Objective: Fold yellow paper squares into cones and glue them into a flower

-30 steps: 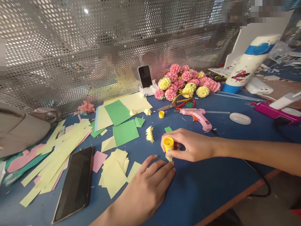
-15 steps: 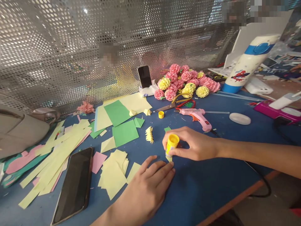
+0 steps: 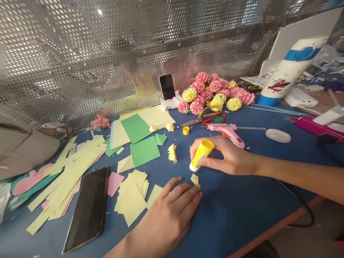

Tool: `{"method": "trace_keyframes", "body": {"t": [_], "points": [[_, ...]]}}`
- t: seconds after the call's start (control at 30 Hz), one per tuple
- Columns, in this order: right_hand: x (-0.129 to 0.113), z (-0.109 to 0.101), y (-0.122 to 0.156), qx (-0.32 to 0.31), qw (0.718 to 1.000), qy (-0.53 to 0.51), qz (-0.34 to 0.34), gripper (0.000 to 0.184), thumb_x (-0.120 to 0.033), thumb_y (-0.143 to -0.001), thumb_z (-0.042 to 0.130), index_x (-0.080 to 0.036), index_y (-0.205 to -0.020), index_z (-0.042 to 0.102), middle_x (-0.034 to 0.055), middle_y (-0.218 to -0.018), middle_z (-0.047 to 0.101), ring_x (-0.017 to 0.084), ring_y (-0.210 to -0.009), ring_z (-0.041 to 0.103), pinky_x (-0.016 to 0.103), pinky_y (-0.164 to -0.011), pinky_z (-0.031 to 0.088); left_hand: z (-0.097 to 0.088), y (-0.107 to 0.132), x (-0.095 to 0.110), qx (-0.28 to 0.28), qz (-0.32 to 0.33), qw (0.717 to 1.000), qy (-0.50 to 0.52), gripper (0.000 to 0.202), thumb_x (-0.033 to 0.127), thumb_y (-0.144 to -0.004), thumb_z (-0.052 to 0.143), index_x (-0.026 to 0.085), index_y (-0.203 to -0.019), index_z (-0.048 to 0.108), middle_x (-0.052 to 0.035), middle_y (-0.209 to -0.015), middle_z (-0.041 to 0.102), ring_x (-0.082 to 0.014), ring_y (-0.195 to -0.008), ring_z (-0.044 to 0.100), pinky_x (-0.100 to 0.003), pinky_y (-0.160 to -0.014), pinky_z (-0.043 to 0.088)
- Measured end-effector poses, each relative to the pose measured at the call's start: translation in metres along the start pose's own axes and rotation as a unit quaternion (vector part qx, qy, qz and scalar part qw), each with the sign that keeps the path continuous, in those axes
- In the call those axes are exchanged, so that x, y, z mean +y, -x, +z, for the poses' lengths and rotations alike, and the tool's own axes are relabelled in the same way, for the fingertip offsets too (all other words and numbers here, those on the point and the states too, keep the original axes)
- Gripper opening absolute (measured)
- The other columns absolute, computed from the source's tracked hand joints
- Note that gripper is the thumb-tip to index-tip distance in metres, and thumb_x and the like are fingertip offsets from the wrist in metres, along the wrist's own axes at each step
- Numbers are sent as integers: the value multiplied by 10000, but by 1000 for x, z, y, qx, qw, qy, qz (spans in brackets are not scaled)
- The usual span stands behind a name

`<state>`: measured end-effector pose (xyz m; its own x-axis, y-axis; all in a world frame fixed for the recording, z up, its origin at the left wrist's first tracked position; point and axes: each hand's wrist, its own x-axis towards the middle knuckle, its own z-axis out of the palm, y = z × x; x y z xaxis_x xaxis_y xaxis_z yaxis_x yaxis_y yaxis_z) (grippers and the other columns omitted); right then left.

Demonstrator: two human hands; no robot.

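My right hand point(image 3: 223, 154) grips a yellow glue stick point(image 3: 202, 152), tilted with its white tip pointing down. The tip hovers just above and behind a small folded piece of pale yellow paper point(image 3: 194, 178) on the blue table. My left hand point(image 3: 172, 208) lies flat, fingers stretched out, a fingertip touching that piece's near edge. Beyond both hands stands the yellow glue cap point(image 3: 186, 130). A stack of folded yellow pieces point(image 3: 172, 153) sits to the left of the glue stick. Near my left hand is a pile of pale yellow paper squares point(image 3: 131, 197).
A phone point(image 3: 86, 211) and yellow paper strips point(image 3: 67, 172) lie at left, green sheets point(image 3: 145, 151) behind. Scissors point(image 3: 193, 122), a pink glue gun point(image 3: 228, 133) and paper flowers point(image 3: 215, 89) are farther back. A bottle point(image 3: 290, 71) stands at right, before a perforated metal screen point(image 3: 80, 71).
My right hand has lifted the glue stick up and away from the small folded paper, tilting it more and uncovering the piece. My left hand stays in place.
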<state>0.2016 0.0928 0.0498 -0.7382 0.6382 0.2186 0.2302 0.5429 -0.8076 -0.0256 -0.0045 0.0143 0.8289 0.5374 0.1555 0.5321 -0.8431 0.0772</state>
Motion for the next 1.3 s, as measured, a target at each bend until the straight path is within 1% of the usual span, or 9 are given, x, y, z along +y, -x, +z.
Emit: {"method": "trace_keyframes", "body": {"t": [0.1,0.4,0.53,0.7,0.8,0.97,1.1,1.23,1.3], "points": [[0,0,0,-51,998,19,15,70,-240,-898,607,-172,-903,618,19,-843,673,149,-735,601,251,-680,449,-1,0,0,6,-2,1000,3,417,167,-1024,362,95,-1420,469,-77,-1459,537,-262,-1259,534,-499,-1135,362],[-1,-1,1,-71,997,22,15,78,-247,-898,607,-173,-918,618,11,-839,668,141,-718,585,251,-668,439,0,1,2,10,-1,1000,3,413,169,-1020,366,97,-1410,482,-79,-1446,551,-266,-1246,547,-504,-1121,378],[-3,-2,-1,-3,1000,14,-7,91,-259,-901,604,-170,-907,620,25,-898,671,148,-776,593,258,-717,445,-1,1,1,4,3,1000,2,427,171,-1020,367,88,-1428,461,-87,-1468,526,-268,-1245,545,-508,-1132,367],[-4,0,-1,-85,996,7,26,85,-255,-892,612,-171,-906,621,-1,-800,656,121,-658,546,238,-623,423,-1,1,0,-3,-4,1000,4,420,172,-1021,367,103,-1423,470,-73,-1456,540,-265,-1254,542,-514,-1129,376],[-5,0,-2,-28,999,-10,17,103,-266,-907,599,-169,-932,625,18,-885,676,142,-763,603,247,-699,447,-1,1,1,4,-1,1000,1,420,164,-1021,363,93,-1421,471,-81,-1460,535,-266,-1241,551,-511,-1126,382],[-2,-1,-4,-86,995,0,44,94,-259,-901,606,-169,-900,634,-7,-778,659,119,-651,552,230,-604,416,-1,2,2,5,-4,1000,9,419,163,-1021,361,99,-1421,470,-75,-1451,546,-266,-1253,540,-513,-1126,380],[0,-1,-4,-15,999,-36,16,82,-247,-889,623,-165,-896,621,17,-901,674,146,-797,624,246,-738,470,0,2,2,-1,-3,1000,10,433,159,-1021,359,106,-1442,443,-72,-1474,521,-260,-1260,533,-512,-1143,357],[1,2,-3,-66,996,-17,52,104,-270,-892,617,-166,-897,626,5,-786,669,137,-682,607,235,-621,453,1,2,1,3,-5,1000,11,436,163,-1015,377,107,-1442,444,-77,-1473,521,-260,-1269,526,-511,-1153,347],[-1,-1,-2,-46,997,-36,50,131,-298,-896,618,-170,-915,633,18,-840,685,156,-757,645,247,-688,493,1,2,1,4,-7,1000,11,437,167,-1012,390,113,-1442,445,-78,-1471,523,-259,-1265,532,-513,-1152,352]]}}
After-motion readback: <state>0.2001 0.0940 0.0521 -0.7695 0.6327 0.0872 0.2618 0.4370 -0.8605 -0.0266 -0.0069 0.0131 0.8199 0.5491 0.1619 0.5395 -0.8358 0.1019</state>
